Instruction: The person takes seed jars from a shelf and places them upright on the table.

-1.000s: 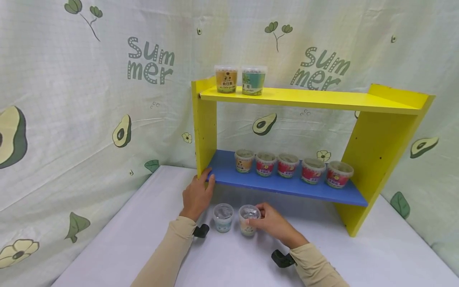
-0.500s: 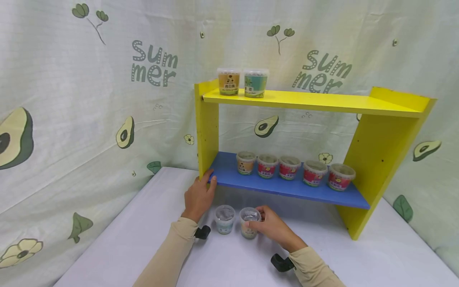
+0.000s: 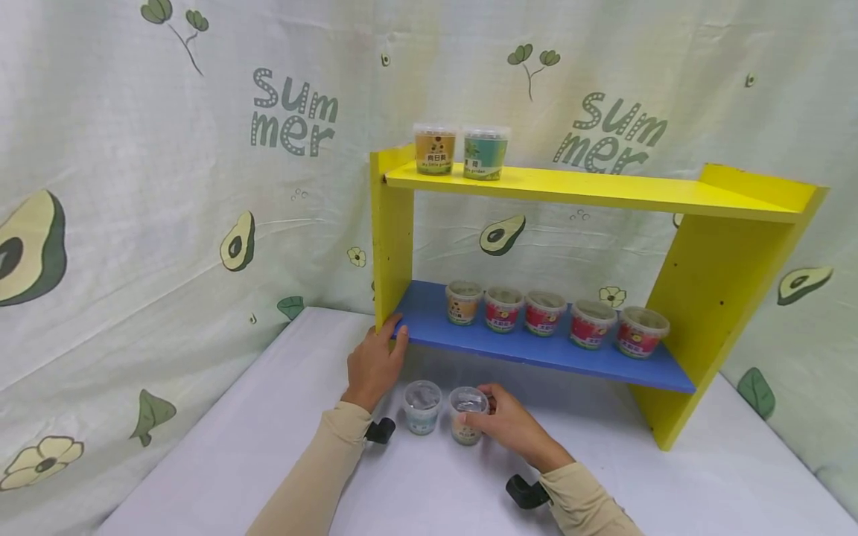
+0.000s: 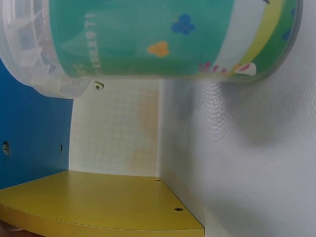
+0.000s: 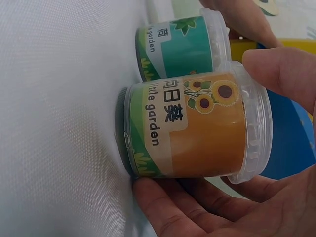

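Observation:
My right hand [image 3: 512,424] holds a clear-lidded plastic cup with an orange sunflower label [image 5: 212,128]. In the right wrist view the thumb lies at the lid and the fingers along the other side; the cup stands upright at the table surface. Just left of it stands a matching cup with a teal label [image 3: 422,408], which fills the top of the left wrist view. My left hand [image 3: 375,370] grips the lower left corner of a yellow and blue shelf [image 3: 536,351], its thumb at the blue board's front edge.
Several cups stand in a row on the blue board, one orange [image 3: 463,304] and the others red, such as the rightmost red cup [image 3: 641,333]. On the yellow top board sit an orange cup [image 3: 435,150] and a teal cup [image 3: 485,154]. A patterned curtain [image 3: 302,208] hangs behind.
The head view has shifted slightly, moving the scene a little to the right. Both hands keep their places, left on the shelf and right on the orange-labelled cup.

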`<act>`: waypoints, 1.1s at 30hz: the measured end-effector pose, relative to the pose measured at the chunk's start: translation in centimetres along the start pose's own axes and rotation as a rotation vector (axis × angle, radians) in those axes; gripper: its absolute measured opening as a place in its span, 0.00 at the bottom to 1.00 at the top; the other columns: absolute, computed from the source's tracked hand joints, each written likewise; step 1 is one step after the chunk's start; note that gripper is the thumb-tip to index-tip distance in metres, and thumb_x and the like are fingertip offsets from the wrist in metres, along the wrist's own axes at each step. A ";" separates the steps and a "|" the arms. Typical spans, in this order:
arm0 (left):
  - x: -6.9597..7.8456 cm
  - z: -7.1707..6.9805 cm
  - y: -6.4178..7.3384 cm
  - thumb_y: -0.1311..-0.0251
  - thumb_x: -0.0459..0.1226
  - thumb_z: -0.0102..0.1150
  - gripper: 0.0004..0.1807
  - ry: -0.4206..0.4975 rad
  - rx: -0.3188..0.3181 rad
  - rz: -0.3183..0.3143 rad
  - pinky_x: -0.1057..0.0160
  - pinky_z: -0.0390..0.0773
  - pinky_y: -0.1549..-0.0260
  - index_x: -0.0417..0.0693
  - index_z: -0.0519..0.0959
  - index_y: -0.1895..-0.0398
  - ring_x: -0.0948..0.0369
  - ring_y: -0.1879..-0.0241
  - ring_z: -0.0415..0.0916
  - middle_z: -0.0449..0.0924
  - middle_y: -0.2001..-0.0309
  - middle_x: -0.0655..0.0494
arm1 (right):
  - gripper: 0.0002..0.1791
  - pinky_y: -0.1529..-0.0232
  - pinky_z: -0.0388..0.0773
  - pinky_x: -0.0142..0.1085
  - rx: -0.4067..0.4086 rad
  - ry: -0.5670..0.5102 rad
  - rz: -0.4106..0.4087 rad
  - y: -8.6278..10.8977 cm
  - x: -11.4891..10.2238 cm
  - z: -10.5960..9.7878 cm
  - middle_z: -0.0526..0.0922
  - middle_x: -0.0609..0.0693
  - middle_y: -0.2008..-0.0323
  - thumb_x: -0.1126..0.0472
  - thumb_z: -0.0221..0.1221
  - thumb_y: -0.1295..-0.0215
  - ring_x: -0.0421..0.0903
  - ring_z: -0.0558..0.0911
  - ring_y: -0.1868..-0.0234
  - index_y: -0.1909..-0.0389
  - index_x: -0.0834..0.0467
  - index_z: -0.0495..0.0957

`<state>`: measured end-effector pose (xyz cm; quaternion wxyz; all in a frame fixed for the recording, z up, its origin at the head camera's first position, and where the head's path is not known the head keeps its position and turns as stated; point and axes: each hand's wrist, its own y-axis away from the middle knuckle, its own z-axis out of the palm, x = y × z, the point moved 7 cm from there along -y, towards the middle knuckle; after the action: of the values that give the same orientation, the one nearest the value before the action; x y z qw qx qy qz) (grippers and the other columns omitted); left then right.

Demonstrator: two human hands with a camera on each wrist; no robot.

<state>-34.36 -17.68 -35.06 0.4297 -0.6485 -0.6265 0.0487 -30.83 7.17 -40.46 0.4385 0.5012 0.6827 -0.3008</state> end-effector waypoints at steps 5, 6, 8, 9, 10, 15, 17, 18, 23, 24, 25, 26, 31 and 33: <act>-0.1 0.0 0.0 0.24 0.58 0.39 0.27 0.005 0.002 0.000 0.48 0.77 0.76 0.60 0.74 0.32 0.46 0.67 0.81 0.81 0.55 0.42 | 0.41 0.56 0.76 0.45 0.001 0.009 0.002 0.0 -0.1 0.1 0.78 0.56 0.51 0.50 0.72 0.43 0.49 0.78 0.52 0.36 0.66 0.66; -0.1 0.0 0.0 0.24 0.59 0.38 0.28 0.007 0.001 0.000 0.47 0.77 0.75 0.60 0.74 0.32 0.46 0.67 0.81 0.81 0.54 0.42 | 0.41 0.56 0.76 0.44 0.001 0.010 0.001 0.0 -0.1 0.1 0.78 0.56 0.51 0.50 0.72 0.43 0.49 0.78 0.53 0.36 0.67 0.66; -0.2 0.1 -0.1 0.24 0.59 0.37 0.28 0.008 0.000 0.001 0.47 0.77 0.75 0.60 0.74 0.32 0.46 0.66 0.81 0.81 0.54 0.42 | 0.41 0.56 0.76 0.45 0.000 0.013 0.001 0.0 -0.2 0.1 0.78 0.56 0.52 0.50 0.72 0.43 0.49 0.78 0.53 0.36 0.67 0.66; -0.2 0.1 -0.1 0.24 0.59 0.36 0.28 0.007 0.000 0.001 0.47 0.77 0.75 0.60 0.74 0.32 0.46 0.66 0.81 0.81 0.54 0.42 | 0.41 0.56 0.76 0.45 -0.001 0.013 0.000 0.0 -0.2 0.1 0.78 0.56 0.52 0.50 0.72 0.43 0.49 0.78 0.53 0.36 0.67 0.66; -0.2 0.1 -0.1 0.24 0.60 0.36 0.29 0.007 0.000 0.002 0.47 0.77 0.75 0.60 0.74 0.32 0.46 0.66 0.81 0.81 0.54 0.42 | 0.41 0.56 0.76 0.45 -0.003 0.012 -0.001 0.0 -0.2 0.1 0.78 0.56 0.52 0.50 0.72 0.43 0.49 0.78 0.53 0.36 0.67 0.66; -0.2 0.1 -0.2 0.24 0.59 0.37 0.28 0.005 -0.002 0.001 0.47 0.77 0.74 0.60 0.74 0.32 0.46 0.66 0.81 0.81 0.55 0.42 | 0.42 0.54 0.76 0.47 -0.009 0.006 -0.006 0.1 -0.2 0.2 0.78 0.55 0.50 0.50 0.72 0.42 0.49 0.78 0.51 0.34 0.66 0.65; -0.2 0.1 -0.2 0.24 0.59 0.37 0.28 0.004 -0.001 0.001 0.47 0.77 0.75 0.60 0.74 0.32 0.46 0.66 0.81 0.81 0.55 0.42 | 0.42 0.54 0.76 0.48 -0.011 0.005 -0.008 0.1 -0.2 0.2 0.78 0.56 0.50 0.50 0.72 0.42 0.50 0.78 0.51 0.33 0.66 0.65; -0.2 0.1 -0.2 0.24 0.59 0.37 0.28 0.003 0.001 0.002 0.47 0.77 0.75 0.60 0.74 0.32 0.46 0.66 0.81 0.81 0.55 0.42 | 0.42 0.54 0.76 0.48 -0.010 0.006 -0.009 0.1 -0.2 0.2 0.78 0.56 0.50 0.50 0.72 0.42 0.50 0.78 0.51 0.33 0.65 0.65; -0.2 0.1 -0.2 0.24 0.59 0.38 0.27 -0.006 0.001 0.000 0.48 0.77 0.76 0.60 0.74 0.32 0.46 0.67 0.81 0.81 0.55 0.42 | 0.42 0.54 0.76 0.47 -0.019 -0.006 -0.018 0.0 -0.2 0.4 0.78 0.56 0.50 0.50 0.72 0.42 0.50 0.79 0.50 0.33 0.66 0.65; -0.3 0.1 -0.2 0.24 0.59 0.38 0.27 -0.007 0.000 -0.001 0.47 0.77 0.75 0.61 0.74 0.32 0.46 0.67 0.81 0.81 0.55 0.42 | 0.42 0.54 0.76 0.47 -0.021 -0.007 -0.019 0.0 -0.2 0.4 0.79 0.56 0.50 0.49 0.72 0.42 0.50 0.79 0.50 0.33 0.66 0.65; -0.3 0.1 -0.1 0.24 0.59 0.38 0.27 -0.007 -0.002 -0.004 0.47 0.77 0.75 0.61 0.74 0.32 0.46 0.67 0.81 0.81 0.55 0.42 | 0.42 0.54 0.76 0.47 -0.024 -0.009 -0.022 0.0 -0.2 0.4 0.79 0.56 0.50 0.49 0.72 0.41 0.50 0.79 0.50 0.33 0.66 0.65; -0.3 0.1 -0.1 0.24 0.59 0.37 0.28 -0.008 -0.004 -0.006 0.47 0.77 0.75 0.61 0.74 0.32 0.46 0.66 0.81 0.81 0.55 0.42 | 0.43 0.54 0.76 0.46 -0.026 -0.010 -0.024 -0.1 -0.2 0.4 0.79 0.56 0.50 0.49 0.72 0.41 0.50 0.79 0.50 0.33 0.66 0.65; -0.3 0.2 -0.1 0.24 0.59 0.37 0.28 -0.005 -0.004 -0.003 0.46 0.77 0.74 0.60 0.74 0.32 0.46 0.66 0.82 0.81 0.54 0.42 | 0.44 0.52 0.77 0.46 -0.034 -0.028 -0.033 -0.1 -0.2 0.4 0.78 0.57 0.48 0.50 0.71 0.41 0.50 0.79 0.48 0.32 0.67 0.63; -0.2 0.2 -0.2 0.24 0.59 0.36 0.28 -0.005 -0.004 0.001 0.46 0.77 0.74 0.60 0.74 0.32 0.46 0.66 0.81 0.81 0.54 0.42 | 0.44 0.52 0.77 0.46 -0.036 -0.045 -0.037 -0.2 -0.3 0.3 0.78 0.57 0.47 0.51 0.71 0.40 0.51 0.79 0.47 0.31 0.68 0.62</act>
<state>-34.66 -17.78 -35.16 0.4268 -0.6494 -0.6275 0.0495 -30.84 6.74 -40.37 0.4570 0.4738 0.6871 -0.3075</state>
